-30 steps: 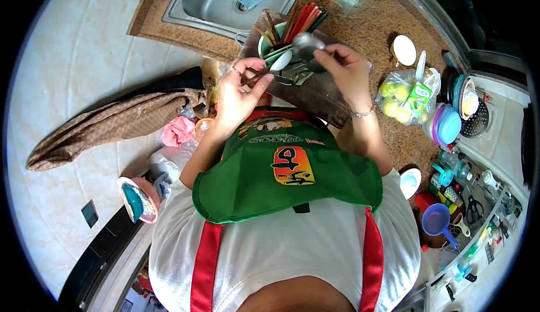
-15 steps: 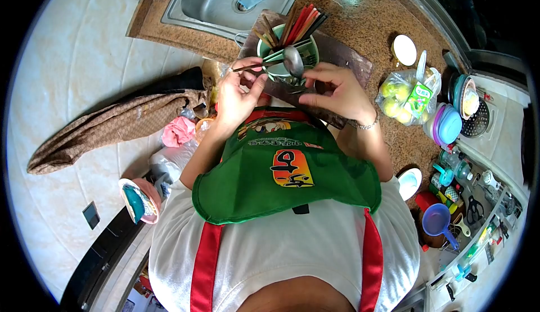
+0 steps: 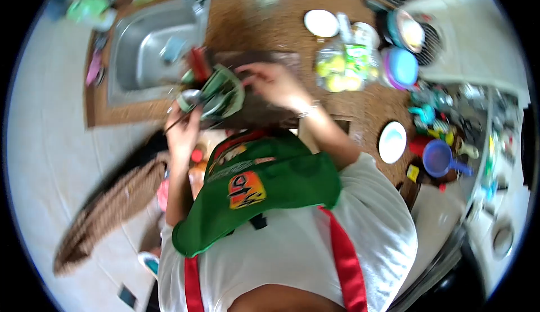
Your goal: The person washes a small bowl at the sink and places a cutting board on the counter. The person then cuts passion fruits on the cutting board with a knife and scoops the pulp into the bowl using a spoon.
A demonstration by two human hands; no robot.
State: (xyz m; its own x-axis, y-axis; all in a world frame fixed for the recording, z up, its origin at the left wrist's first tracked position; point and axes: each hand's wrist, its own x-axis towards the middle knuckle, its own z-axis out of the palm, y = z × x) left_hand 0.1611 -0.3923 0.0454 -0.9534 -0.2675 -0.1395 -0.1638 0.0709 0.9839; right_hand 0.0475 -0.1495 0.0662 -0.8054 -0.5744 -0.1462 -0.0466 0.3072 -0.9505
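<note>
A spoon (image 3: 191, 96) with a dark handle is in my left hand (image 3: 184, 129), its metal bowl beside the green utensil holder. That green holder (image 3: 235, 90) stands on a dark board (image 3: 270, 115) and bears red chopsticks (image 3: 199, 63) and other utensils, blurred by motion. Just right of the holder's rim is my right hand (image 3: 275, 82), its fingers apart and nothing visible between them.
A metal sink (image 3: 143, 47) lies at the upper left. Right of the board are a bag of green fruit (image 3: 337, 70), a white cup (image 3: 321, 23), stacked tubs (image 3: 401, 67), a white bowl (image 3: 392, 142) and a purple ladle-like pot (image 3: 439, 158).
The whole view has turned and shifted, bringing the faucet into sight. My left hand still has the spoon. My right hand has moved up beside the holder's right side.
</note>
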